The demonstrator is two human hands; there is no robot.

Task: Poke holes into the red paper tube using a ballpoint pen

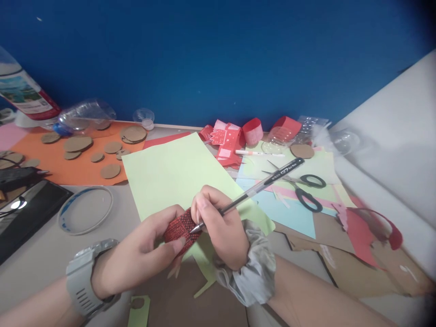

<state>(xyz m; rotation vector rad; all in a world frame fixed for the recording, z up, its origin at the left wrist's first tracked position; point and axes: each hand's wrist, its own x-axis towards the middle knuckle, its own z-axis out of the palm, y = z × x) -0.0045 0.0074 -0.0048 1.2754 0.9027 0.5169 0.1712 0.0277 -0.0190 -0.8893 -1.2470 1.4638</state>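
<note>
A small red-and-black woven-looking piece (179,228) is pinched between the thumb and fingers of my left hand (150,250), which has a grey watch on its wrist. My right hand (218,227), with a grey scrunchie at the wrist, grips a black gel pen (262,184). The pen's metal tip is at the surface of the woven piece, slanting down to the left; fingers hide part of that piece. Beneath and behind both hands lies a pale green sheet of paper (170,168).
Cardboard discs (78,143) lie on orange paper (68,175) at left, near a clear plastic bottle (86,113) and a ring (85,211). Black-handled scissors (306,190) rest on coloured sheets at right, near red paper scraps (364,240). A blue panel (218,59) stands behind.
</note>
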